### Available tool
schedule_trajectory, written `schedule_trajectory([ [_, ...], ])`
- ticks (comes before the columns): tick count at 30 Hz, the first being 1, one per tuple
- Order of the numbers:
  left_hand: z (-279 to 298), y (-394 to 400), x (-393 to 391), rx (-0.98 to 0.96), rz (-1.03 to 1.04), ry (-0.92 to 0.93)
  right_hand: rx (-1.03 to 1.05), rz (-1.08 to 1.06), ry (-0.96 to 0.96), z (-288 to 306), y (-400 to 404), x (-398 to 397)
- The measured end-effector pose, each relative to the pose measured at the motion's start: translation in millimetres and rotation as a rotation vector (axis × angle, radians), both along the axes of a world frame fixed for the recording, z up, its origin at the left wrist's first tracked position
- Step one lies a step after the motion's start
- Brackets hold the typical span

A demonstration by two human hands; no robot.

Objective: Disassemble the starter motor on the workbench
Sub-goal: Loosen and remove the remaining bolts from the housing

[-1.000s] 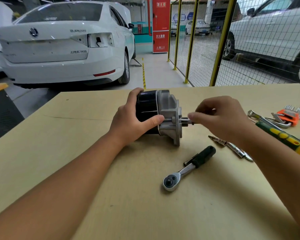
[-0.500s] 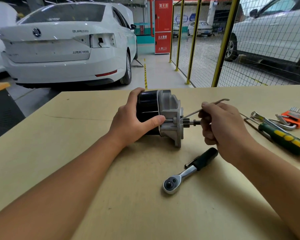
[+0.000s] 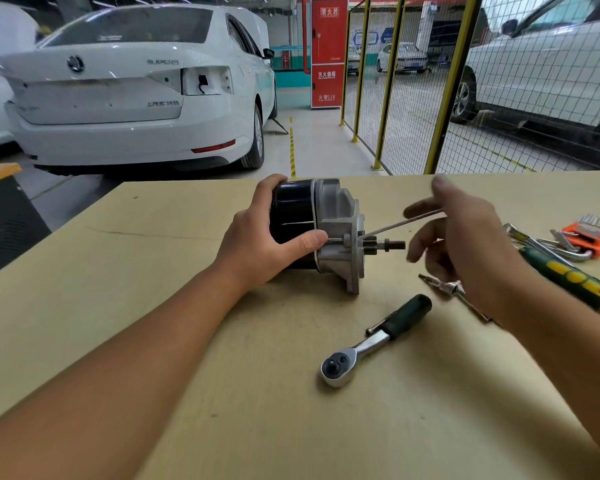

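Fingers [image 3: 426,233] half-curled at hex key [image 3: 395,225]; left hand [image 3: 257,247] clasps motor [image 3: 312,223].

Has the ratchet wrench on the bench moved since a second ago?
No. The ratchet wrench lies in the same spot and angle below the starter motor, handle pointing up-right toward the long bolts, untouched by either hand.

A tan wooden surface [image 3: 187,393] carries the black-and-silver starter motor [image 3: 321,233] lying on its side. Near it lie a chrome ratchet with a dark handle [image 3: 374,341], a slim metal extension bar [image 3: 456,292], a green-and-yellow-handled screwdriver [image 3: 568,277] and an orange holder of hex keys [image 3: 586,237].
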State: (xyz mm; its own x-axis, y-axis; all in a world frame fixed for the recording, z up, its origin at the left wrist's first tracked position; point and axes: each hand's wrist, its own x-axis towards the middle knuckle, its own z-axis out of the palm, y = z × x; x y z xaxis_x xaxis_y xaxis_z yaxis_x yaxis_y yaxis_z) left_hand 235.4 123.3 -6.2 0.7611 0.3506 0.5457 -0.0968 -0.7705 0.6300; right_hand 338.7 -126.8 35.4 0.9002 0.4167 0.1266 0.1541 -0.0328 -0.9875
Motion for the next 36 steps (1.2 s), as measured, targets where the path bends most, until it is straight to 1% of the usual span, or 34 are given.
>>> schedule_trajectory([
  [1,1,0,0,0.001,-0.001,0.000,0.015,0.055,0.101,5,-4,4],
  [3,1,0,0,0.000,-0.003,0.003,0.115,0.231,0.295,11,-12,7],
  [4,1,0,0,0.001,-0.004,0.005,0.153,0.323,0.339,13,-16,9],
  [6,1,1,0,0.008,-0.006,0.005,0.182,0.479,0.335,14,-23,14],
  [8,0,2,1,0.005,-0.013,0.004,0.164,0.550,0.262,14,-26,18],
  [9,0,2,1,0.002,-0.014,0.002,0.142,0.548,0.198,13,-26,18],
  [12,1,1,0,0.000,-0.007,0.003,0.013,0.428,-0.039,13,-24,16],
  [14,1,1,-1,0.005,-0.006,0.005,-0.177,0.339,-0.225,15,-25,16],
  [16,1,1,-1,0.007,-0.011,0.010,-0.457,0.286,-0.369,15,-27,18],
  [18,1,1,-1,0.007,-0.011,0.012,-0.638,0.307,-0.407,11,-27,19],
  [19,1,1,-1,0.009,-0.011,0.011,-0.669,0.320,-0.409,8,-26,19],
  [21,1,2,0,0.006,-0.013,0.007,-0.643,0.321,-0.413,3,-25,21],
  [23,1,3,0,0.003,-0.012,0.002,-0.548,0.320,-0.346,2,-25,24],
  [27,1,3,0,0.003,-0.018,-0.004,-0.327,0.353,0.042,6,-29,26],
  [30,1,2,-1,0.006,-0.027,-0.004,-0.183,0.391,0.230,15,-34,30],
  [36,0,3,0,0.007,-0.033,0.000,-0.010,0.634,0.323,19,-46,36],
])
